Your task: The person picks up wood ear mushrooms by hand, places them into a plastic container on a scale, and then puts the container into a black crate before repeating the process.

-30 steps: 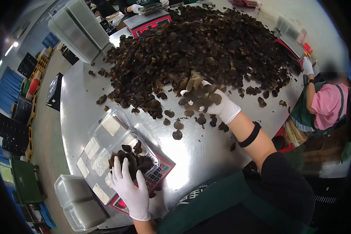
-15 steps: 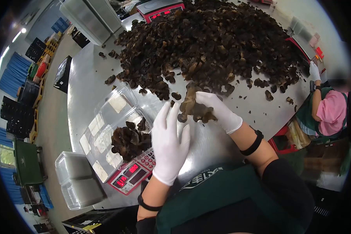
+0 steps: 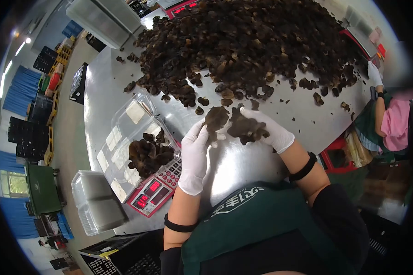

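My left hand (image 3: 197,158), in a white glove, pinches a flat brown piece of wood ear mushroom (image 3: 216,120). Close by on the right, my gloved right hand (image 3: 273,133) grips a wider, ruffled wood ear cluster (image 3: 246,126). The two pieces are held side by side above the metal table, with only a narrow gap between them. Left of my left hand, an open clear plastic box (image 3: 124,158) with pale labels rests on a red scale (image 3: 153,195). A clump of wood ear (image 3: 149,156) lies in the box. The scale's red digits are lit.
A large heap of wood ears (image 3: 248,46) covers the far part of the metal table (image 3: 110,87). Stacked clear boxes (image 3: 96,204) stand at the left edge. Another scale (image 3: 181,8) sits behind the heap. At right, a co-worker's gloved hand (image 3: 375,73) is by the heap.
My left hand has closed from spread fingers onto a piece of wood ear. What was one hanging cluster in my right hand now shows as two separate pieces, one per hand.
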A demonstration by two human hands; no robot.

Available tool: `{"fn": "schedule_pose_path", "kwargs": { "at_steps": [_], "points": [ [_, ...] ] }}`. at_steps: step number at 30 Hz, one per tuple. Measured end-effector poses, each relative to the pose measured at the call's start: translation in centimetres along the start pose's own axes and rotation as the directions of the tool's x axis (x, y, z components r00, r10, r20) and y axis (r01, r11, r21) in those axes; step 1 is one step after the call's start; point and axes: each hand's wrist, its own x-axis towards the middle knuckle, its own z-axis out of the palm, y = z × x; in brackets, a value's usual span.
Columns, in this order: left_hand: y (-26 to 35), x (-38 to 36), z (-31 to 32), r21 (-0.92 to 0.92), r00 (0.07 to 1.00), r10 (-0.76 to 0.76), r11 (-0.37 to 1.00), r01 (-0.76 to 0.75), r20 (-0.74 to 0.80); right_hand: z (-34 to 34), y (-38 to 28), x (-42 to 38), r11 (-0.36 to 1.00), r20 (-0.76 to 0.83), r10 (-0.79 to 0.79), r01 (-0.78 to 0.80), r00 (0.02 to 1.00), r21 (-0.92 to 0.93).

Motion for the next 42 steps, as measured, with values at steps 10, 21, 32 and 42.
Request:
{"fn": "schedule_pose_path", "kwargs": {
  "at_steps": [10,21,32,42],
  "points": [
    [-9.3,-3.2,7.1,0.427,0.793,0.125,0.787,-0.446,0.596,-6.2,-6.1,-2.6,0.972,0.064,-0.085,0.069,0.994,0.224],
    [-2.5,-0.7,8.8,0.665,0.695,0.561,0.309,-0.68,0.45,-2.9,-1.4,-1.7,0.96,0.085,-0.192,0.169,0.978,0.223],
    [-8.0,2.9,3.2,-0.381,0.995,0.069,0.92,-0.089,-0.066,2.4,1.0,-2.6,0.936,-0.202,0.02,0.053,0.979,0.347],
    [-5.6,2.1,1.9,-0.896,0.958,0.039,0.365,0.253,0.286,-1.3,0.7,-2.8,0.931,0.069,-0.098,0.066,0.993,0.359]
  ]
}}
